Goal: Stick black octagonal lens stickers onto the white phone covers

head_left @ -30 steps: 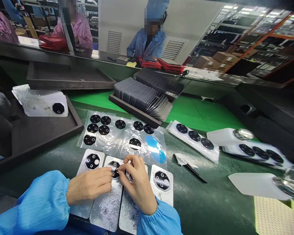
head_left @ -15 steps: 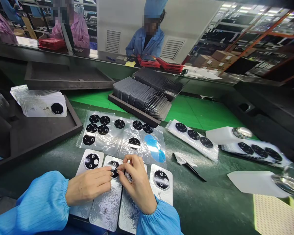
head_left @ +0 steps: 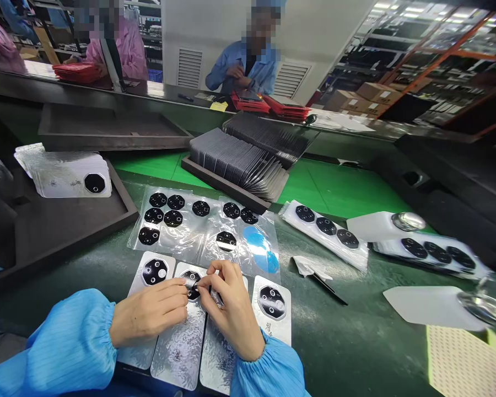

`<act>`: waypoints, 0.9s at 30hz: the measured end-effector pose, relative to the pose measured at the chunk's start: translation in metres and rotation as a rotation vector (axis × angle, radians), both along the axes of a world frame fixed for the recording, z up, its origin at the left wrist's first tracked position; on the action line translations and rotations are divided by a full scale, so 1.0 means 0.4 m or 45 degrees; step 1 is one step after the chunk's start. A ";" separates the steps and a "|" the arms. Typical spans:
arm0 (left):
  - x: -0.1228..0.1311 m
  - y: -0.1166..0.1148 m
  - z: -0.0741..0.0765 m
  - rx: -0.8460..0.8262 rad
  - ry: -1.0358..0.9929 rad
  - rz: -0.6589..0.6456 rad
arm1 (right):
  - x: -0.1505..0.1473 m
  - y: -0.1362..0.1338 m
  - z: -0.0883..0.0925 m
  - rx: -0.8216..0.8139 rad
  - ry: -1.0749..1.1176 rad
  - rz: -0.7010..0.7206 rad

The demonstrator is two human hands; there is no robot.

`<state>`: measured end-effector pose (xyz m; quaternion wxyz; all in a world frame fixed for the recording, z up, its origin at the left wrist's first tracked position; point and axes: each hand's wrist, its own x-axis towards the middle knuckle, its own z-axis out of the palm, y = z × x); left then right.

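In the head view, several silvery phone-sized back panels lie in a row before me, each with a black octagonal cover at the top. On the second panel [head_left: 177, 336] my left hand [head_left: 155, 311] rests with fingers stretched out, fingertips at the left edge of its black octagonal cover [head_left: 190, 277]. My right hand [head_left: 229, 309] pinches thumb and forefinger together at that cover's right edge; what lies between them is too small to make out. The right hand partly hides the third panel [head_left: 217, 358]. The leftmost [head_left: 138, 275] and rightmost panels [head_left: 287, 309] flank them.
Behind the panels lies clear film [head_left: 186, 242] with black octagonal stickers. A black tool with white tissue [head_left: 322, 281], bagged covers [head_left: 334, 237] and pump bottles [head_left: 372, 227] stand right. Panels fill a dark tray [head_left: 78, 220] left; a rack of dark sheets [head_left: 231, 160] sits behind. Co-workers sit opposite.
My hands stay nearly in place at the second panel's cover. Across the bench, the co-worker in blue has leaned and brought their hands up in front of their chest.
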<state>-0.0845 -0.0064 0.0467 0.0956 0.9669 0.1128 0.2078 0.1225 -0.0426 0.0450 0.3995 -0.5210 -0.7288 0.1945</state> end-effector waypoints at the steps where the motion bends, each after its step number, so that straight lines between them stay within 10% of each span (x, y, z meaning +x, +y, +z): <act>1: -0.001 -0.001 0.002 0.019 0.000 0.051 | 0.001 0.000 0.000 -0.002 0.005 -0.002; 6: -0.002 -0.006 0.013 0.147 -0.028 0.337 | 0.004 0.000 0.002 0.002 0.046 -0.058; 27: -0.004 -0.018 0.006 0.550 -0.006 0.321 | 0.006 0.002 -0.001 0.009 0.065 -0.059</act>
